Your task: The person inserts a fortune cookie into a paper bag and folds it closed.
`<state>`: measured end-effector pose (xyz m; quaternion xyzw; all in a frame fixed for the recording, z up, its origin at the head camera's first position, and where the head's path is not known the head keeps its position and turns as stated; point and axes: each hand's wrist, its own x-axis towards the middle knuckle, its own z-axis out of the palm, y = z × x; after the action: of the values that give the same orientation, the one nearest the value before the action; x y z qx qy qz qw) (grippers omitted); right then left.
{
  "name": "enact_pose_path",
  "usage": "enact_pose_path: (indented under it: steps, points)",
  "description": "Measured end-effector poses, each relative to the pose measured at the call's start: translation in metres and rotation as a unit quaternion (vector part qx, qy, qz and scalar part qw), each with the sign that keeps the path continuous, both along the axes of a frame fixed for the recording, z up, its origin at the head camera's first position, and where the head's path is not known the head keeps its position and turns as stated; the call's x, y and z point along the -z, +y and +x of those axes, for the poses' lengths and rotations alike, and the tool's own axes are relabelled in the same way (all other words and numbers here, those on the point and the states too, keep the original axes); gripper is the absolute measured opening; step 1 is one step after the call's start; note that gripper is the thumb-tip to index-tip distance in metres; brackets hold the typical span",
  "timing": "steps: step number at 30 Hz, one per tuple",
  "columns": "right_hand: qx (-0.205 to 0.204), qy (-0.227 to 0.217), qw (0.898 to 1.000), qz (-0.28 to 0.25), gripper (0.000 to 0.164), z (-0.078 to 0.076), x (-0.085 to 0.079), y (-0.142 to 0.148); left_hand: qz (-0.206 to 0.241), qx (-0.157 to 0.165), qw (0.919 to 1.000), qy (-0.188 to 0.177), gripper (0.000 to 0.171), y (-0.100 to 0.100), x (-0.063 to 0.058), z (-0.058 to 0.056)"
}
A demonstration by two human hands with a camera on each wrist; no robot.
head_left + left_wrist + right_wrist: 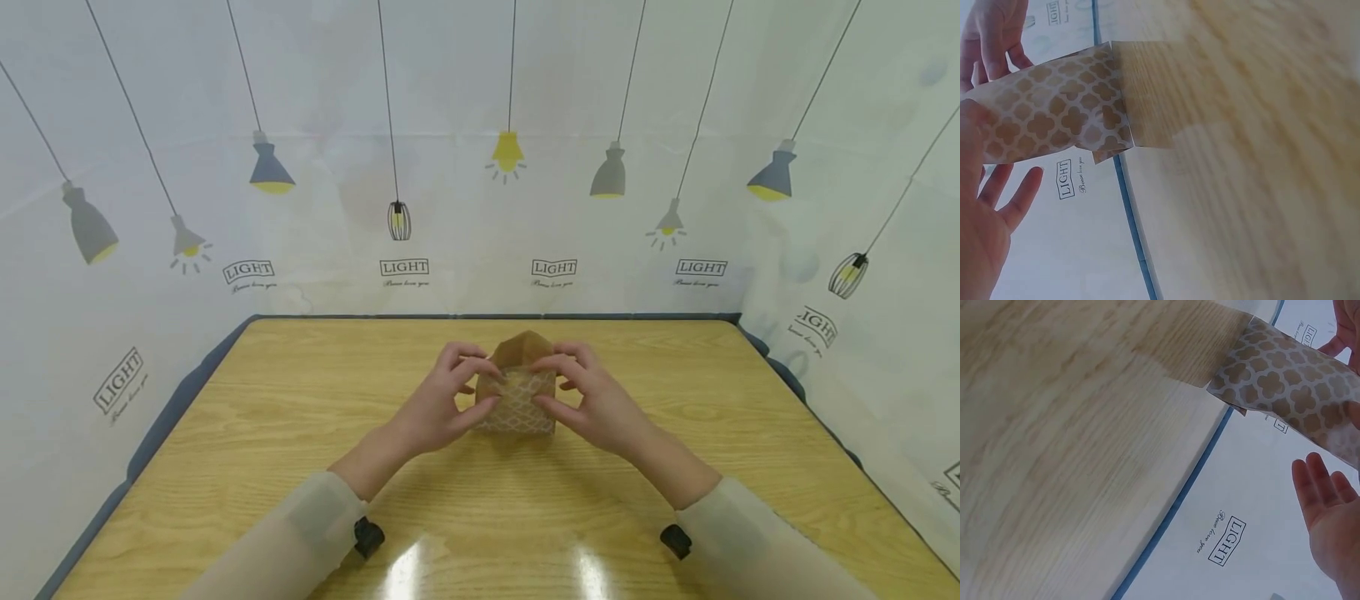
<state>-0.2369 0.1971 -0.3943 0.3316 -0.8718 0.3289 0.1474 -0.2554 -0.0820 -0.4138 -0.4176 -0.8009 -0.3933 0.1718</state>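
A brown paper bag [519,412] with a white lattice pattern stands upright on the wooden table, its plain brown back panel rising above the front at the top. My left hand [433,408] pinches the bag's upper left side between thumb and fingers. On the opposite side, my right hand [603,406] pinches the upper right edge in the same way. From the left wrist, the bag [1054,109] shows its patterned face, and some fingers of the left hand [985,231] stay spread off it. Likewise, the right wrist view has several right-hand fingers [1317,481] extended beside the bag [1291,384].
The wooden table [247,450] reaches back to a white curtain [450,92] printed with hanging lamps and lettering, which also runs along both sides. Dark blue edging [360,316] follows the table's far side. Dark clips [367,537] sit at both sleeve cuffs.
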Motion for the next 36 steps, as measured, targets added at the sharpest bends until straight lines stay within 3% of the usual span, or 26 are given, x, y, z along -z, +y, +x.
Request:
enact_pose_path:
  steps: [5,9,13,19,22,26,30,36]
  points:
    - [0.012,0.012,1.000,0.011,0.048,0.001,-0.002,-0.002,-0.002,0.000,1.0000,0.000,0.027,0.001,-0.002,0.000]
    - [0.012,0.007,1.000,0.012,0.041,0.000,-0.001,-0.002,0.001,0.005,0.9999,-0.012,0.025,0.002,-0.003,0.001]
    - [-0.007,-0.013,0.999,-0.036,0.052,0.000,0.004,-0.001,0.007,0.005,0.9998,-0.016,0.023,0.004,-0.001,0.001]
    - [0.004,-0.107,0.983,-0.147,0.083,-0.001,0.009,0.001,0.045,0.008,0.9976,-0.051,0.040,0.007,0.003,0.000]
    - [0.006,-0.161,0.971,-0.179,0.079,-0.002,0.009,0.000,0.068,0.011,0.9945,-0.079,0.055,0.008,0.003,0.001]
    - [0.005,-0.196,0.961,-0.196,0.068,-0.005,0.010,-0.001,0.082,0.007,0.9914,-0.102,0.080,0.010,0.002,0.002]
    - [0.018,-0.199,0.960,-0.195,0.063,-0.006,0.009,-0.003,0.099,-0.002,0.9820,-0.161,0.094,0.011,0.000,0.002]
    - [0.001,-0.225,0.953,-0.202,0.061,-0.008,0.007,-0.004,0.146,0.017,0.9526,-0.267,0.096,0.011,-0.002,0.000]
